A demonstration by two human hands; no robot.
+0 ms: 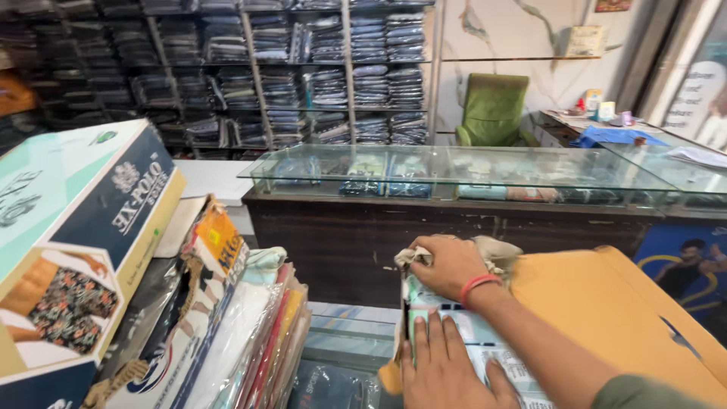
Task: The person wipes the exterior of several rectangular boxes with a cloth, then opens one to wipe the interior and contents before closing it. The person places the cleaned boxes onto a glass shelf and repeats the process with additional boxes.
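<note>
An open brown cardboard box point(606, 303) lies in front of me, its flap folded out to the right. Plastic-wrapped packets point(492, 352) fill it. My left hand point(443, 367) lies flat on the top packet, fingers spread and pointing away from me. My right hand point(450, 265), with a red thread band on the wrist, reaches across to the box's far end. There it closes on a crumpled beige wrapping point(496, 250).
A stack of plastic-wrapped garment packets point(250, 333) and printed garment boxes point(76, 235) stands at the left. Beyond is a glass-topped wooden counter point(454, 170), a green chair point(494, 110) and shelves of folded clothes point(288, 68). A desk with small items point(606, 125) is at the right.
</note>
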